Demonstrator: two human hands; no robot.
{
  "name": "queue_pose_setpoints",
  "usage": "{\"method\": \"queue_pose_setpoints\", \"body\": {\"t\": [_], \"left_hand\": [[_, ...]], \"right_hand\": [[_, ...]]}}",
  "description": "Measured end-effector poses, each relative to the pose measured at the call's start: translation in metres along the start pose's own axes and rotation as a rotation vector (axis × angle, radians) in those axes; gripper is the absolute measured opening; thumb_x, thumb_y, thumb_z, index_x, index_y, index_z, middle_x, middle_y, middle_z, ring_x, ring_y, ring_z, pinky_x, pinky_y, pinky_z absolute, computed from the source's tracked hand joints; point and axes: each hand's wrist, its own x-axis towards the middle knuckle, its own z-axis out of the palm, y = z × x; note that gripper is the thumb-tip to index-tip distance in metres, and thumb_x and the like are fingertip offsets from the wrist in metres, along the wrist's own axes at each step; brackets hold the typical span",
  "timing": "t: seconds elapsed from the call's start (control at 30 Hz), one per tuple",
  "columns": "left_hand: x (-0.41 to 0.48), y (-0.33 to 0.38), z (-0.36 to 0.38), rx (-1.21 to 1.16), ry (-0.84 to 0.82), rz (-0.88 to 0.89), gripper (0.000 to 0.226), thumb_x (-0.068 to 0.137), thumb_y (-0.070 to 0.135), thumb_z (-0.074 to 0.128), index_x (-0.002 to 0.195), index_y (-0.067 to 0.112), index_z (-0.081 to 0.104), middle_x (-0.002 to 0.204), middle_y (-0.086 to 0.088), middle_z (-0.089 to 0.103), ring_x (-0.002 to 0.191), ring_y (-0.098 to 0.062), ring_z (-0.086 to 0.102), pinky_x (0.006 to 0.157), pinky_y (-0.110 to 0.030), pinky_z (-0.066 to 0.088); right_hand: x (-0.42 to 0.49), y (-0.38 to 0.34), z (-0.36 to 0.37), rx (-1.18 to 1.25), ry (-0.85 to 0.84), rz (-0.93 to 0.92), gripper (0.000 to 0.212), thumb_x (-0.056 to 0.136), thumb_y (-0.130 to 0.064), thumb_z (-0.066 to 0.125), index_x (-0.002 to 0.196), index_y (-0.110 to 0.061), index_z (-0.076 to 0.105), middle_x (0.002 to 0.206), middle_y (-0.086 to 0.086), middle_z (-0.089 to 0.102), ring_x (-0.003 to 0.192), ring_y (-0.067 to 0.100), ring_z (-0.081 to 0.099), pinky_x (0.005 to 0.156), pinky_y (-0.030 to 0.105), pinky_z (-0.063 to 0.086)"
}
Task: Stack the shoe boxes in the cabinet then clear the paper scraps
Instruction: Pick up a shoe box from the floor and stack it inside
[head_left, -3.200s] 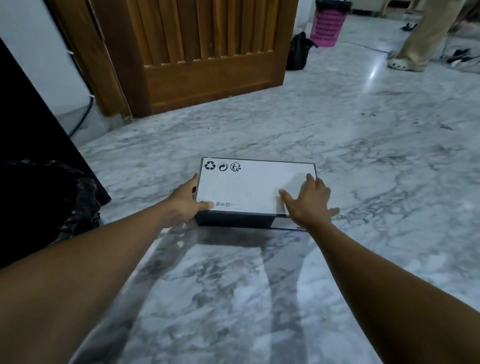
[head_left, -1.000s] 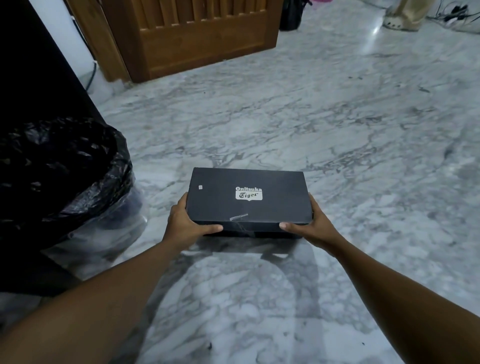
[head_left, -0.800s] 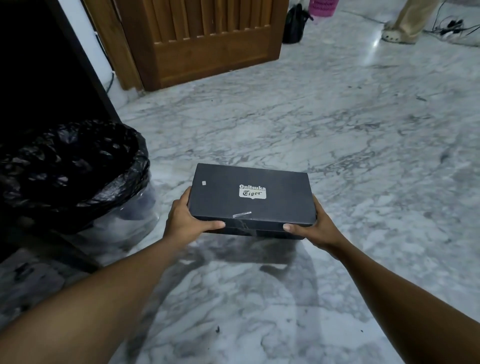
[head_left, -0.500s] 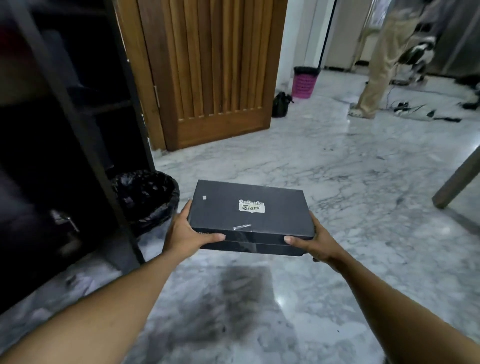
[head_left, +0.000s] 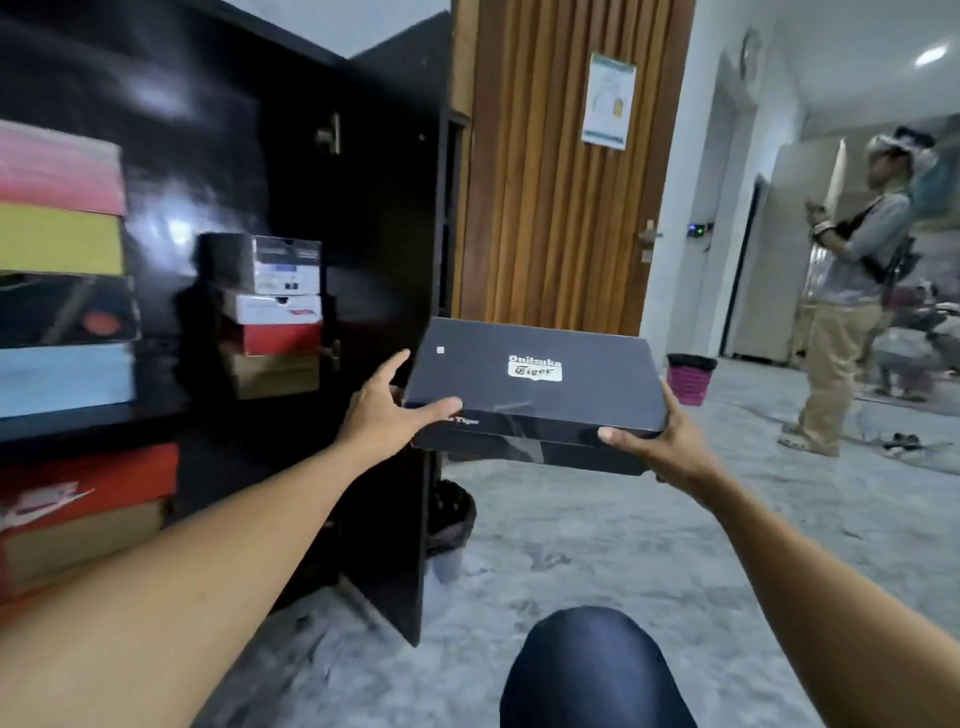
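A black shoe box (head_left: 530, 384) with a white Onitsuka Tiger label is up in the air, level, in front of the black cabinet's open door (head_left: 384, 291). My left hand (head_left: 384, 410) grips its left end, thumb on the lid. My right hand (head_left: 657, 441) grips its right end from below, thumb on the front edge. Inside the cabinet (head_left: 171, 171), a stack of several boxes (head_left: 275, 312) stands at the back. Another stack of coloured boxes (head_left: 60, 270) fills the near left shelf. Red and brown boxes (head_left: 88, 509) sit on the shelf below.
A bin lined with a black bag (head_left: 454, 514) stands on the marble floor behind the cabinet door. A wooden door (head_left: 561, 171) is beyond. A pink bin (head_left: 690, 378) stands far off. A person (head_left: 852, 291) stands at the right. My knee (head_left: 592, 670) is low in view.
The box went from the floor up to chest height, held in both hands. My view swung up and left, bringing the cabinet's shelves and stacked boxes into sight.
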Motion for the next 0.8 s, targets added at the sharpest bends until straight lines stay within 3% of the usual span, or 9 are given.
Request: {"method": "queue_pose_setpoints", "body": {"t": [0.1,0.2,0.27,0.37,0.47,0.57,0.6,0.7,0.8], "left_hand": [[-0.017,0.017,-0.026,0.016,-0.026,-0.001,0.115,0.058,0.059,0.088,0.154,0.034,0.031,0.124,0.004,0.055,0.118,-0.014,0.052,0.098,-0.028,0.038],[-0.03,0.022,-0.033,0.032,-0.047,-0.09,0.143,0.04,0.061,0.093,0.158,0.027,0.02,0.144,0.0,0.048,0.13,-0.018,0.048,0.11,-0.036,0.04],[-0.036,0.021,-0.033,0.048,-0.046,-0.115,0.145,0.033,0.063,0.095,0.156,0.025,0.027,0.15,-0.001,0.043,0.136,-0.02,0.044,0.113,-0.041,0.039],[-0.037,0.024,-0.039,0.036,0.012,-0.066,0.126,0.021,0.074,0.089,0.135,0.032,0.052,0.13,0.004,0.053,0.12,-0.016,0.056,0.103,-0.039,0.049],[-0.03,0.027,-0.066,0.028,0.119,-0.039,0.122,0.019,0.074,0.088,0.129,0.031,0.057,0.121,0.005,0.059,0.111,-0.013,0.058,0.099,-0.038,0.052],[-0.022,0.029,-0.106,0.054,0.216,0.007,0.117,0.022,0.073,0.09,0.127,0.03,0.059,0.118,0.009,0.064,0.111,-0.013,0.061,0.097,-0.035,0.052],[-0.02,0.03,-0.12,0.076,0.234,0.02,0.111,0.028,0.066,0.093,0.127,0.029,0.06,0.116,0.01,0.064,0.11,-0.012,0.061,0.096,-0.032,0.051],[-0.01,0.029,-0.165,0.163,0.317,0.052,0.107,0.039,0.059,0.094,0.133,0.027,0.056,0.118,0.006,0.055,0.107,-0.012,0.054,0.095,-0.029,0.046],[-0.002,0.027,-0.215,0.216,0.392,0.032,0.113,0.035,0.067,0.092,0.135,0.031,0.054,0.121,0.003,0.053,0.11,-0.014,0.054,0.096,-0.031,0.046]], "right_hand": [[-0.011,-0.016,0.0,-0.081,0.004,0.001,0.077,0.08,-0.035,0.08,0.137,-0.043,0.029,0.102,-0.019,0.051,0.084,0.005,0.058,0.047,0.01,0.046],[-0.017,-0.022,-0.001,-0.142,0.001,0.031,0.088,0.077,-0.047,0.079,0.144,-0.047,0.022,0.106,-0.013,0.05,0.087,0.013,0.06,0.049,0.029,0.054],[-0.019,-0.027,0.001,-0.164,-0.009,0.034,0.095,0.074,-0.054,0.079,0.146,-0.05,0.016,0.117,-0.007,0.046,0.09,0.016,0.059,0.057,0.04,0.06],[-0.018,-0.038,0.006,-0.15,-0.025,-0.007,0.1,0.073,-0.055,0.077,0.149,-0.048,0.014,0.126,-0.008,0.041,0.105,0.02,0.056,0.069,0.039,0.059],[-0.007,-0.056,0.018,-0.057,-0.08,-0.079,0.095,0.073,-0.052,0.078,0.149,-0.043,0.022,0.127,-0.009,0.046,0.116,0.019,0.054,0.082,0.033,0.054],[0.013,-0.077,0.044,-0.024,-0.116,-0.136,0.093,0.074,-0.055,0.078,0.148,-0.042,0.023,0.124,-0.014,0.048,0.11,0.013,0.055,0.073,0.025,0.058],[0.021,-0.083,0.054,-0.011,-0.124,-0.155,0.094,0.071,-0.059,0.078,0.147,-0.042,0.024,0.125,-0.013,0.048,0.11,0.013,0.055,0.074,0.026,0.058],[0.047,-0.105,0.092,0.057,-0.174,-0.212,0.102,0.061,-0.066,0.079,0.146,-0.041,0.028,0.134,-0.007,0.05,0.12,0.014,0.053,0.1,0.038,0.052],[0.072,-0.132,0.134,0.148,-0.238,-0.243,0.102,0.062,-0.064,0.081,0.145,-0.04,0.027,0.133,-0.009,0.049,0.117,0.013,0.053,0.103,0.045,0.05]]}}
